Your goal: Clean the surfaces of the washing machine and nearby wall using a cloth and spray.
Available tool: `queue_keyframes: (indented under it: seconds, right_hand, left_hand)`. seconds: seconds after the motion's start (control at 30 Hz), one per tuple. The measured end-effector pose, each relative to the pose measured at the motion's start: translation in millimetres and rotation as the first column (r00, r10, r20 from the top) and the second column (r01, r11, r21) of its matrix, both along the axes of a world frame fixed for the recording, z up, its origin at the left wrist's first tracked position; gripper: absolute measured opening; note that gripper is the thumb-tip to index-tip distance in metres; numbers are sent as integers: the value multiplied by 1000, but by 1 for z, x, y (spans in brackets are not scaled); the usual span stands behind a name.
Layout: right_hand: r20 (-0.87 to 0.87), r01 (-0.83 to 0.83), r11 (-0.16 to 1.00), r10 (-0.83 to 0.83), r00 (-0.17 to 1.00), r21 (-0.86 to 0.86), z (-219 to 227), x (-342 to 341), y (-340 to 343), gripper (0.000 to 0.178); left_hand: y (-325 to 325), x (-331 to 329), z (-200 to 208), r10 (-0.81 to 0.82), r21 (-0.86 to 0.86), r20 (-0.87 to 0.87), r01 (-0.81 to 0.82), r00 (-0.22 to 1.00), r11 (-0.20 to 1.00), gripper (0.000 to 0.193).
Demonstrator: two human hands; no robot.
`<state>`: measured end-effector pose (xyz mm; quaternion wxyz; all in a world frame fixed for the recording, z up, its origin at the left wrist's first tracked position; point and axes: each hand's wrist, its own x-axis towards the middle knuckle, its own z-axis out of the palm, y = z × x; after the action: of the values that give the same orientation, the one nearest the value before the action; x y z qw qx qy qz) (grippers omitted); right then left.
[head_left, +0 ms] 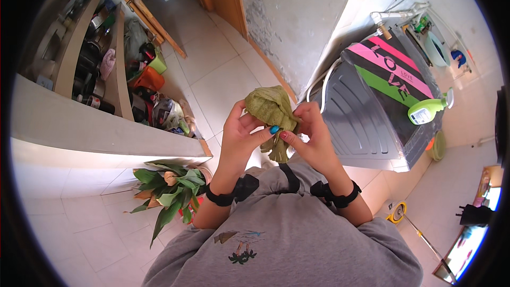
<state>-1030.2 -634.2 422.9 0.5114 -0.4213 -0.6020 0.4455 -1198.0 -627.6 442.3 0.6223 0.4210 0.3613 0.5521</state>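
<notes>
An olive-green cloth, bunched up with a loose end hanging down, is held in front of my body. My left hand grips its left side, the thumb pressed on the front of the fabric. On the other side my right hand pinches the cloth between thumb and fingers, close to the left thumb. The two thumbs nearly meet over the folds. Some fingers are hidden behind the cloth. Dark bands circle both forearms.
A grey washing machine stands to the right, with a green spray bottle on its patterned cover. Leafy plants stand at lower left. Shelves with bottles and bags line the left. A mop lies at lower right.
</notes>
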Motion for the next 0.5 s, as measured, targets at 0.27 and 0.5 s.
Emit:
queue_keyframes:
  seconds: [0.27,0.5]
  right_hand:
    - [21,-12,1000,12,1000,7,2,11,3,9]
    - [-630,-260,859,-90,771,-440,4,36,12,23]
  left_hand:
    - [-5,-17,-12,-71,-35,-119,67,990,997,57]
    - [-6,-33,-23,11,-60,-62,-15,998,998,55]
